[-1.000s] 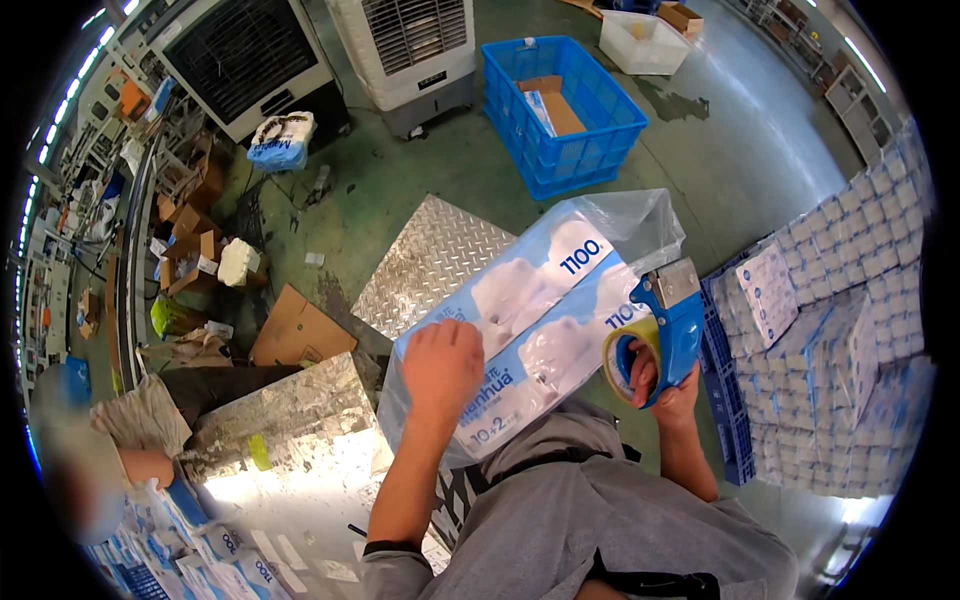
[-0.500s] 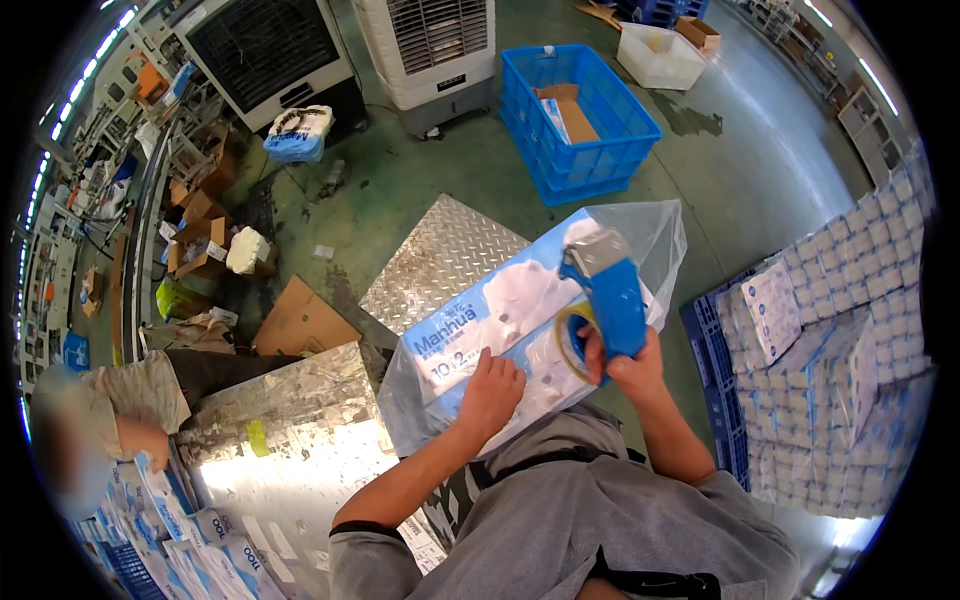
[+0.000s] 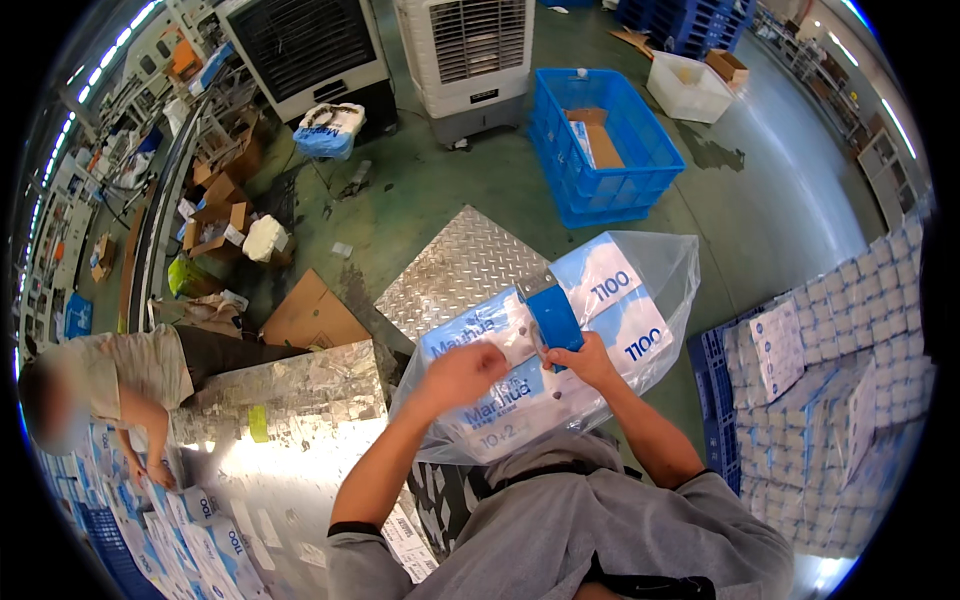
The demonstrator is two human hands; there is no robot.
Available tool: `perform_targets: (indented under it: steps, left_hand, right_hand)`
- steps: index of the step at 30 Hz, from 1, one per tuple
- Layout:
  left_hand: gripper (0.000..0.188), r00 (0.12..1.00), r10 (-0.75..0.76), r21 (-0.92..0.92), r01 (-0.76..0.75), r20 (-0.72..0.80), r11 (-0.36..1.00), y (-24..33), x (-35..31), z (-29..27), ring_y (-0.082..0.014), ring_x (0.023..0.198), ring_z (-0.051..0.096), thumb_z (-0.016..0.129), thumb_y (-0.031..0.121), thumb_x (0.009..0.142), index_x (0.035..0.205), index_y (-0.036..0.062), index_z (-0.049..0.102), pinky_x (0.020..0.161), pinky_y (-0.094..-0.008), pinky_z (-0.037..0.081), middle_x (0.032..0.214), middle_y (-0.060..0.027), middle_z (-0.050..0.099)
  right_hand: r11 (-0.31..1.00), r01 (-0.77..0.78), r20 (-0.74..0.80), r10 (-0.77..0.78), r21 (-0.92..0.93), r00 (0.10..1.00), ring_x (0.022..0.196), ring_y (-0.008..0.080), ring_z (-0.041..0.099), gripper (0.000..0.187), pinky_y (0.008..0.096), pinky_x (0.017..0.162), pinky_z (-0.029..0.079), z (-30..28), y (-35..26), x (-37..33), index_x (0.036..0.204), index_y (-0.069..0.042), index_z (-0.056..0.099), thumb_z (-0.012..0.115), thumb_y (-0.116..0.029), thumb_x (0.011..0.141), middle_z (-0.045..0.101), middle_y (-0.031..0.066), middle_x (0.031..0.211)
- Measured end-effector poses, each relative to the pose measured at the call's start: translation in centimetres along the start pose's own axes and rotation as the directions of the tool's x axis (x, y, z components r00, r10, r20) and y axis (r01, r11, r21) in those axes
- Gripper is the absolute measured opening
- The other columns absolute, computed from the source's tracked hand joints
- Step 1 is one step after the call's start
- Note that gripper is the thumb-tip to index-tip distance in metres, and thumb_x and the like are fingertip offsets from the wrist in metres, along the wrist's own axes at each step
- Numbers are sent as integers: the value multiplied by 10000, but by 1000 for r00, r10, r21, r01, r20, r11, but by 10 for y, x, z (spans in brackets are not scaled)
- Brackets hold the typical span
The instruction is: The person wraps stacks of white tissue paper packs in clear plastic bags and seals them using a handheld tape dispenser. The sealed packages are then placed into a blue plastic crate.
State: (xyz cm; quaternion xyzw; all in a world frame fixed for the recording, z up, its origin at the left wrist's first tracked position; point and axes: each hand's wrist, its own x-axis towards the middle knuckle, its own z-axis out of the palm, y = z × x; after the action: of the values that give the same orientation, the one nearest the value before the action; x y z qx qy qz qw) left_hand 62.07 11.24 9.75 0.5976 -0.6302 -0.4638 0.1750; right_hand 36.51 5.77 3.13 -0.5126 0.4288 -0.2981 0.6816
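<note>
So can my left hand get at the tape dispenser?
Probably yes: the left hand is close to the tape dispenser, with no obstacle visible between them, though the right hand holds it.

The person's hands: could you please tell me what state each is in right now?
Left hand: over the bagged packs; whether it grips anything cannot be told.
Right hand: closed, holding the blue tape dispenser.

Head-worn fisheye view, looking down and forward, left hand (image 3: 462,375) and right hand (image 3: 581,358) near, floor (image 3: 440,175) farther off
</note>
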Motion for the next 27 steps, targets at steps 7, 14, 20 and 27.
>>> perform_targets:
  steps: [7,14,20,27]
  left_hand:
    - [742,937,-288,-649,344,195,679,-2,60,-35,-228,1010,640,378,671,943,1191,7,598,850,-382,514,1111,-122,663]
    - [678,932,-97,-752,342,350,564,8,76,-7,-214,1044,638,528,586,927,1283,11,573,899,-386,533,1178,-122,650]
    - [355,963,-173,-697,268,205,665,5,76,-1,-101,747,652,703,353,886,981,12,731,719,-236,550,828,-40,688]
    - [344,992,-96,-478,46,-79,877,7,90,-13,-99,571,595,702,331,892,851,-8,744,553,-244,504,652,-39,644]
  right_hand:
    - [993,40,53,-46,111,998,727,168,679,194,295,687,551,-9,12,-15,902,41,698,770,-35,739,708,100,793]
    - [922,63,112,-21,-382,993,728,171,679,363,328,701,540,-24,2,-30,913,-15,699,877,-151,626,706,63,804]
    - [905,35,92,4,-423,996,715,130,674,331,296,681,534,-17,-10,-41,841,-38,718,887,-232,633,720,60,785]
    - [983,-94,56,104,-156,993,658,130,652,235,262,645,517,3,-47,-37,845,62,699,775,-155,795,701,83,717]
